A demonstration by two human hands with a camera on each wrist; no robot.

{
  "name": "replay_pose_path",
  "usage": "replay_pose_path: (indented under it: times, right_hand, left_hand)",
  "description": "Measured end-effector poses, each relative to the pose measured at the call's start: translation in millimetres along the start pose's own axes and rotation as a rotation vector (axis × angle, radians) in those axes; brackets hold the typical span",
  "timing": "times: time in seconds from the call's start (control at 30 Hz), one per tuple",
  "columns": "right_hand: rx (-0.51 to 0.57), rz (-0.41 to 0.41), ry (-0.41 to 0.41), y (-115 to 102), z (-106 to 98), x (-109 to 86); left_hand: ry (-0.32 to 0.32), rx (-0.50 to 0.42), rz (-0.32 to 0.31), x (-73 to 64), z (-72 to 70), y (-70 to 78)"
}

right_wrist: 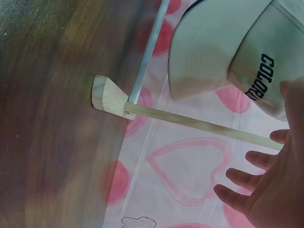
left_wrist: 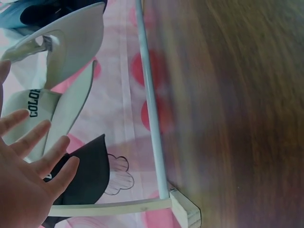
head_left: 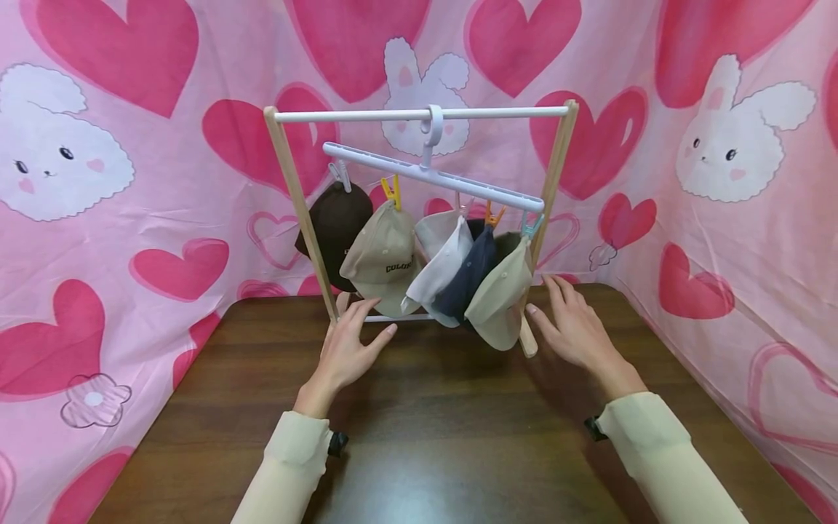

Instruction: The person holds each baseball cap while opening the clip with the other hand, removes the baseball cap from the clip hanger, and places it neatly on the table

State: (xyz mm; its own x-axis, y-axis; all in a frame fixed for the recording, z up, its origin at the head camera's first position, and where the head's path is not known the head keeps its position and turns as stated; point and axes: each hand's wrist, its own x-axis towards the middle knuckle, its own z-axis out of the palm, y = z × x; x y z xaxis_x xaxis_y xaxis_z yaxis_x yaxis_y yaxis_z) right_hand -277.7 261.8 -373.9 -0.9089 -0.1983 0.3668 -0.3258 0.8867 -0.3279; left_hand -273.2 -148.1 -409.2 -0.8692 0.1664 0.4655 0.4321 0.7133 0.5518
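Note:
Several caps hang by clothespins from a white hanger (head_left: 386, 164), which hooks over the top bar of a wooden rack (head_left: 292, 164) and tilts down to the right. From left to right are a dark brown cap (head_left: 337, 225), a beige cap (head_left: 380, 247) with lettering, a white cap (head_left: 440, 271), a navy cap (head_left: 466, 271) and another beige cap (head_left: 500, 287). My left hand (head_left: 350, 351), fingers spread, is by the rack's left post, below the lettered cap. Beside the right post, my right hand (head_left: 577, 329) has its fingers extended and holds nothing.
The rack stands toward the back of a brown wooden table (head_left: 419, 429). Its lower bar (left_wrist: 151, 104) and wooden foot (right_wrist: 108, 97) show in the wrist views. A pink cloth (head_left: 216, 58) with hearts and rabbits surrounds the table's back and sides.

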Motion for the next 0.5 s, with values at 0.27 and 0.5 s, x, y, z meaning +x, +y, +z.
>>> replay_pose_path:
  times: [0.27,0.5]
  right_hand:
    - [-0.009,-0.016,0.034,-0.7,-3.1,0.8]
    - [-0.005,-0.013,0.029,-1.4,-7.1,4.8]
  left_hand:
    - [-0.002,-0.008,0.028,1.8,1.3,6.0]
    - [0.005,-0.058,0.050,2.9,4.1,10.3]
